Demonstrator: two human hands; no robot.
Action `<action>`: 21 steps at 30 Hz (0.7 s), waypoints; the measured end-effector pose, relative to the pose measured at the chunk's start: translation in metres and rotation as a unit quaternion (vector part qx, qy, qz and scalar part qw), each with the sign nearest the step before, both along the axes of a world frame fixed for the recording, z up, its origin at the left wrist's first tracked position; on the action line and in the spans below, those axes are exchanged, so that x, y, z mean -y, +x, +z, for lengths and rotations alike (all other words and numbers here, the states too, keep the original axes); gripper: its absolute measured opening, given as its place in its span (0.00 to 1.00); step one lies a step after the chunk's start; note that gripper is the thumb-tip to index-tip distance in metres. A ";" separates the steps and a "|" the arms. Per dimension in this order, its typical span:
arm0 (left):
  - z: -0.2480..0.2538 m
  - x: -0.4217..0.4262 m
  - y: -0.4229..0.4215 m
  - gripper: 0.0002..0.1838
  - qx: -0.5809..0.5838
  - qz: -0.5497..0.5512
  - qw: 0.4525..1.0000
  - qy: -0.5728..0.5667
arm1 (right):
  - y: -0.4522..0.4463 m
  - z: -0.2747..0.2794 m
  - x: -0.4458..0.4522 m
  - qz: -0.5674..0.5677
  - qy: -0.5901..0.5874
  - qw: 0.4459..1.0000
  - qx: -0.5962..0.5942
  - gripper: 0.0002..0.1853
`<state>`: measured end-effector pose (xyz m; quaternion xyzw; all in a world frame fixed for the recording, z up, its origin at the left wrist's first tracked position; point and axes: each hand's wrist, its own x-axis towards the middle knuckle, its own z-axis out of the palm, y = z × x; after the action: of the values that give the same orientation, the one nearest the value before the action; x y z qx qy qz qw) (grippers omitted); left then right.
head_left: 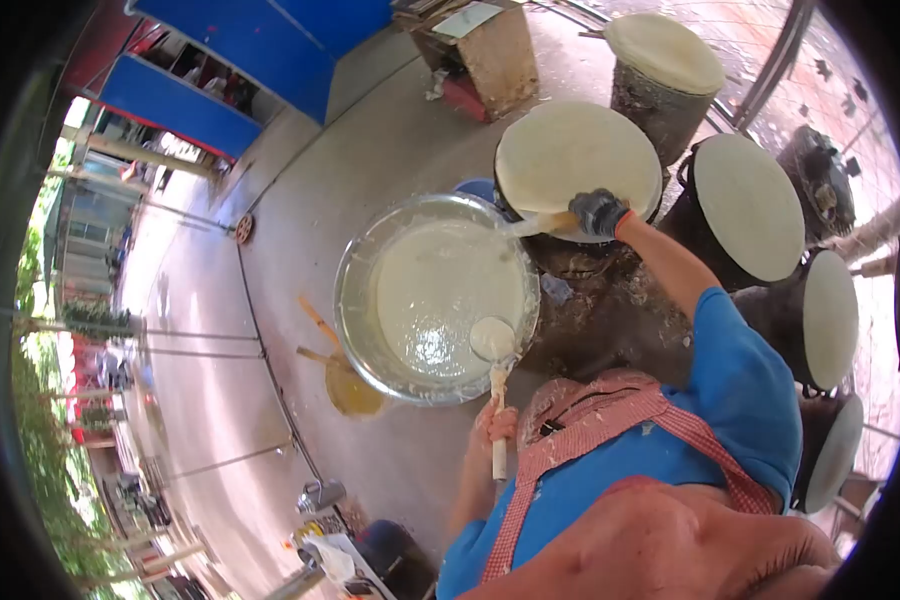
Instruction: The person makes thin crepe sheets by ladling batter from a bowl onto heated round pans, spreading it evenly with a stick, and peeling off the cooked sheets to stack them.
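My bare left hand grips the handle of a ladle. Its batter-coated bowl is over the near edge of a big metal basin full of pale batter. My right hand wears a dark glove and is closed on a flat wooden spatula coated with batter. This spatula lies across the near-left edge of a round drum-like stove top covered with a pale layer, and its tip reaches over the basin's rim. The glove hides part of the spatula's handle.
More round pale-topped stoves stand at the right, among them one at the back and one beside my arm. A yellow container with wooden sticks sits left of the basin. A box-like stand is behind.
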<state>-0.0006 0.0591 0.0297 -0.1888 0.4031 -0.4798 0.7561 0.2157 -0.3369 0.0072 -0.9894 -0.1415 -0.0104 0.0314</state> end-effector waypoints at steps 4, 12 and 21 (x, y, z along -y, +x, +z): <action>0.007 0.008 0.020 0.19 0.013 -0.006 1.000 -0.002 | 0.065 0.055 0.059 0.034 0.026 0.995 0.085 0.07; 0.019 0.068 0.039 0.18 0.027 0.032 0.996 0.083 | 0.203 0.201 0.257 -0.037 -0.119 0.981 0.147 0.09; 0.040 0.192 0.043 0.17 0.105 0.214 0.971 0.022 | 0.235 0.243 0.519 -0.202 -0.296 0.907 0.223 0.06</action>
<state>0.0421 -0.1331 0.0701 -0.2020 0.2822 -0.3149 0.8834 0.4510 -0.8555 0.2498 -0.9328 0.0609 -0.1943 -0.2975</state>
